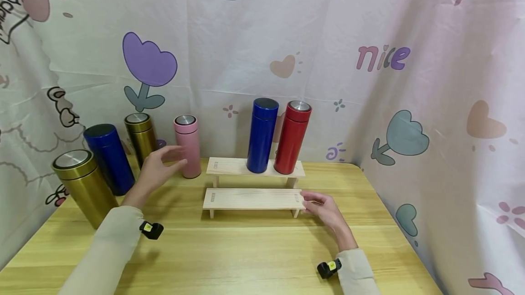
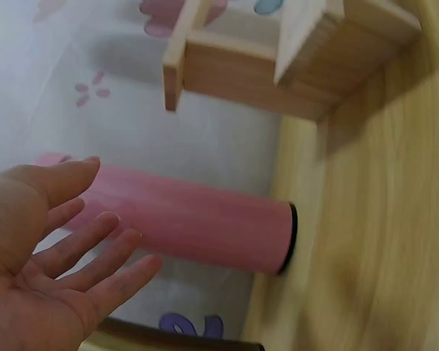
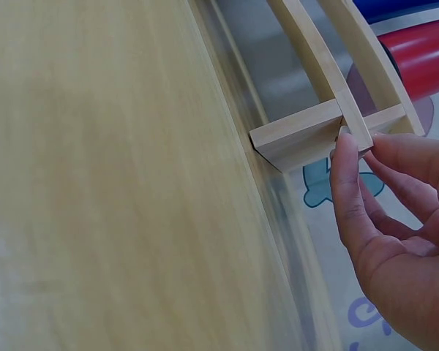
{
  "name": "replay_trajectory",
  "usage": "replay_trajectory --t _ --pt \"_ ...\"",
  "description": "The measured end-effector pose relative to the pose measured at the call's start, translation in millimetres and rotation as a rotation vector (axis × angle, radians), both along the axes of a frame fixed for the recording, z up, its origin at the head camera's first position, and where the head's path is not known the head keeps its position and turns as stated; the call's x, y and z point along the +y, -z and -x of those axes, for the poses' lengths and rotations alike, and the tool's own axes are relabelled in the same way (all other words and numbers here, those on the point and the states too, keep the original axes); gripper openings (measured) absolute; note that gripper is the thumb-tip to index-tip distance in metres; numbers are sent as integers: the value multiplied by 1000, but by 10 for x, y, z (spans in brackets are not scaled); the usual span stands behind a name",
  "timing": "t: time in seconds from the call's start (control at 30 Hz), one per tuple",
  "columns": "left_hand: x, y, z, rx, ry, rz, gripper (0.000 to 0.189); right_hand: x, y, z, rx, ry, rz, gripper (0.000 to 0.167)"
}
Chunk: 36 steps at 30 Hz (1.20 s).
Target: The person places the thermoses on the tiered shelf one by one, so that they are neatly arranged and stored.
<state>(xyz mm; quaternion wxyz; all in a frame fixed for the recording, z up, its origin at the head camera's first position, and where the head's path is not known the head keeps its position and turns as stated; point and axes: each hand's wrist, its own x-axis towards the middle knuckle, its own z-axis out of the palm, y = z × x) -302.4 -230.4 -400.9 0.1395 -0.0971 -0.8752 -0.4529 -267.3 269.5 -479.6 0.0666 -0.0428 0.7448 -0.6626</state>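
A two-step wooden stand [image 1: 254, 198] sits mid-table, bearing a blue thermos [image 1: 262, 135] and a red thermos [image 1: 293, 137] upright on its upper step. My right hand [image 1: 326, 210] pinches the right end of the lower step between thumb and fingers, as the right wrist view also shows. Left of the stand, a pink thermos [image 1: 189, 149] with a silver lid stands on the table. My left hand [image 1: 157, 172] is beside it with fingers spread. In the left wrist view, that hand [image 2: 51, 270] overlaps the upper part of the pink thermos [image 2: 205, 219]; whether it touches cannot be told.
At the left stand a large gold thermos [image 1: 88, 190], another blue thermos [image 1: 110, 160] and a smaller gold thermos [image 1: 141, 137]. A printed curtain [image 1: 229, 49] hangs behind and along both sides of the wooden table [image 1: 229, 258].
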Motion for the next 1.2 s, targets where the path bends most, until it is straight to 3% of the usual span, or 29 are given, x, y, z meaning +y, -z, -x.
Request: replay_trajectory --t 0.3,0.8,1.2 --pt "-183 70 104 -30 -47 28 60 1 -7 1 5 -1 0 43" --pt "-232 149 321 -102 -89 37 85 5 -10 12 16 -17 -2 44" --pt "-207 268 519 -164 -57 -18 101 6 -5 21 -4 -9 8 45"
